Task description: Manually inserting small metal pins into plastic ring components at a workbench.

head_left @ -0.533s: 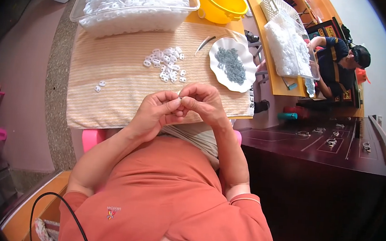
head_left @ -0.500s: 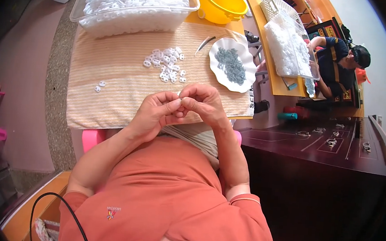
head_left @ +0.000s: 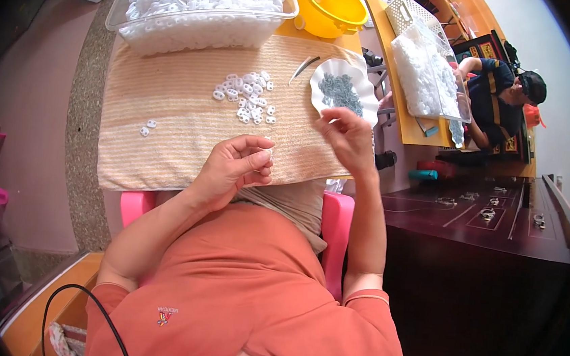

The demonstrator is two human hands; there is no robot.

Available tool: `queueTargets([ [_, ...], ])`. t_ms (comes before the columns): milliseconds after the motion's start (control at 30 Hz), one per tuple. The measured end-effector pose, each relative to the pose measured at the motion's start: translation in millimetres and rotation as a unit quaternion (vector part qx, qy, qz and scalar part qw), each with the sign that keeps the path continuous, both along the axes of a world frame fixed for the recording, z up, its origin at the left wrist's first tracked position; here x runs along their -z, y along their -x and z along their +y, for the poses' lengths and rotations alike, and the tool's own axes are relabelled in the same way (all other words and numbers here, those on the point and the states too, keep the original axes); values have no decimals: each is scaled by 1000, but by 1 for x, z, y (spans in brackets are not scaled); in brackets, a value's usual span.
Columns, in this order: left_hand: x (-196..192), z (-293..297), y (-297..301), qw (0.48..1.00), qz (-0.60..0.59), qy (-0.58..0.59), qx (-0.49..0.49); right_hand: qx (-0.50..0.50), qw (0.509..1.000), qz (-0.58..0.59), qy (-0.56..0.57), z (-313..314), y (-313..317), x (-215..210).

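My left hand [head_left: 237, 166] is closed in a pinch above the table's near edge. A small white plastic piece [head_left: 270, 151] shows between its thumb and index finger, mostly hidden. My right hand [head_left: 348, 139] hangs just short of a white scalloped plate [head_left: 371, 104]. Its thumb and fingers are bent and a little apart, with nothing seen between them. On the plate lies a heap of small grey pieces [head_left: 340, 91]. A loose cluster of small white two-holed plastic pieces [head_left: 245, 93] lies on the striped cloth [head_left: 176, 101], beyond my left hand.
Several more white pieces [head_left: 147, 127] sit apart at the left. A clear bin [head_left: 203, 32] full of white pieces and a yellow basin [head_left: 330, 9] stand at the back. Tweezers [head_left: 302, 70] lie by the plate. At right, a person [head_left: 499, 95] works at another table.
My right hand has left my left hand and moved right and away from me, up to the plate. My left hand stays in place, still pinching.
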State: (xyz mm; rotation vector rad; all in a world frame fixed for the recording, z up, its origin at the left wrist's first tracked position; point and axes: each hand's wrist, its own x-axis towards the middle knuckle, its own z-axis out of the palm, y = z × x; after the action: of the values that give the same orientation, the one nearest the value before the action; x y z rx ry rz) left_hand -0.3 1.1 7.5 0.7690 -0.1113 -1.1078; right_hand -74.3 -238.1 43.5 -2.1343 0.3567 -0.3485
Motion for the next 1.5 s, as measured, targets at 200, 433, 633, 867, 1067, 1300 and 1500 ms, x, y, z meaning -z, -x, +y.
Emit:
queueTargets([
  [200,3,-1,0,1000,-1,-2,0,27,950,87,298,-47,-15,-3],
  [433,5,-1,0,1000,4,-14,-14,-1,921,148,360,-46,-30,-6],
  [633,1,-1,-1,1000,4,-18,-15,-20,901,176,396,-51,-37,2],
  [867,4,0,-1,1000,0,-19,-11,-31,891,198,407,-50,-41,0],
  [1067,3,-1,1,1000,-4,-23,-8,-42,884,206,417,-47,-43,0],
  [1300,1,-1,1,999,-3,-34,-11,-66,889,201,407,-39,-45,-9],
  [1500,4,-1,1,1000,-3,-29,-11,-69,892,198,401,-40,-43,-8],
])
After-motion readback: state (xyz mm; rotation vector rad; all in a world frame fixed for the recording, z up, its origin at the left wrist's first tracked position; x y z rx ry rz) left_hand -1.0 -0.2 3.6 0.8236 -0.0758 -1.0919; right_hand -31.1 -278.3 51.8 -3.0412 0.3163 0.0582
